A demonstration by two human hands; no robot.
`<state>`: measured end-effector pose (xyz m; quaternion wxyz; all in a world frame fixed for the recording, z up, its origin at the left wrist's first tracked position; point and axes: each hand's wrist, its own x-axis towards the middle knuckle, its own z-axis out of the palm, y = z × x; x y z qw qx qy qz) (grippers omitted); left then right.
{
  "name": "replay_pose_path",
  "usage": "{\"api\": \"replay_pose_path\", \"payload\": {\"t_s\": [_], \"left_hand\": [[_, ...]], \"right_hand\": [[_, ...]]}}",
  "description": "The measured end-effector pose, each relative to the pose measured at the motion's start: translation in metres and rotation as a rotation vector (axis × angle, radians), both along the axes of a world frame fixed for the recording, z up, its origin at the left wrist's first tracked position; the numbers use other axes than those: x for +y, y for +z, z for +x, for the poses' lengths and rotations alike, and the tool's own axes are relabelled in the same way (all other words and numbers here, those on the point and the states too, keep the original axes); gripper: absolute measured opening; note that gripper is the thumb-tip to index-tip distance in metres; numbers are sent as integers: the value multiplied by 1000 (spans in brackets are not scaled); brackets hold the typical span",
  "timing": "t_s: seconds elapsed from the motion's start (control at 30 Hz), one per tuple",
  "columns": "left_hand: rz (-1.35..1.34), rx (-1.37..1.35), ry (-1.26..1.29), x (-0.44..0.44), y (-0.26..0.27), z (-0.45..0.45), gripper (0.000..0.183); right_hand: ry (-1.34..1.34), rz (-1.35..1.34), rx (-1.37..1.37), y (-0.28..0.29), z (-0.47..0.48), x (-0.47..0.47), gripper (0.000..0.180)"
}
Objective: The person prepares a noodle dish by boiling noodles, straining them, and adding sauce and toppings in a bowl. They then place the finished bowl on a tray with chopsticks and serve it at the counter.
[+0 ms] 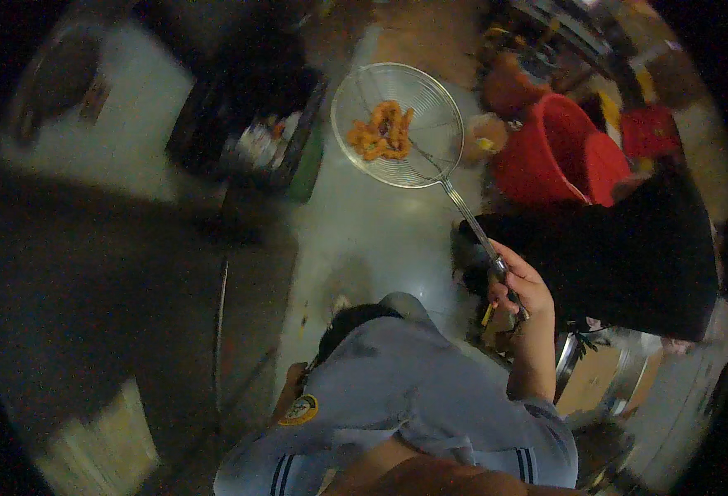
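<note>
My right hand [522,282] grips the handle of a round wire skimmer [429,93], held out in front of me above the floor. Orange-brown fried pieces [383,133] lie clumped in its mesh bowl, left of the bowl's middle. They look like battered rings or strips, but blur hides which. A small yellow item [488,315] shows just below my fingers; whether I hold it is unclear. Of my left arm only a bit of skin shows beside my grey shirt [388,359], and the left hand itself is out of view.
To the right stands a red plastic bucket [516,167], with a large black shape [624,260], possibly clothing, nearer to me. A dark crate-like container [196,136] with pale contents is at the upper left. Pale floor [376,229] runs between. A dark surface [122,279] fills the left.
</note>
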<state>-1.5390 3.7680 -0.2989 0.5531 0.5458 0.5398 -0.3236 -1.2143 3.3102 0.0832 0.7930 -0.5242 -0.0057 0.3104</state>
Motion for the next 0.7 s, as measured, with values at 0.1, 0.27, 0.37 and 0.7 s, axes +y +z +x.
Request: {"api": "replay_pose_path", "payload": {"t_s": [0.1, 0.27, 0.37, 0.7], "left_hand": [[34, -126, -87, 47, -18, 187, 31], [-18, -379, -254, 47, 30, 506, 30], [35, -366, -359, 23, 31, 612, 28], [134, -146, -771, -28, 16, 816, 27]], "right_hand": [[-223, 7, -9, -15, 69, -8, 67], [-550, 22, -3, -51, 206, -55, 58], [-633, -65, -26, -51, 310, -83, 58], [-737, 64, -86, -32, 595, -142, 49]]}}
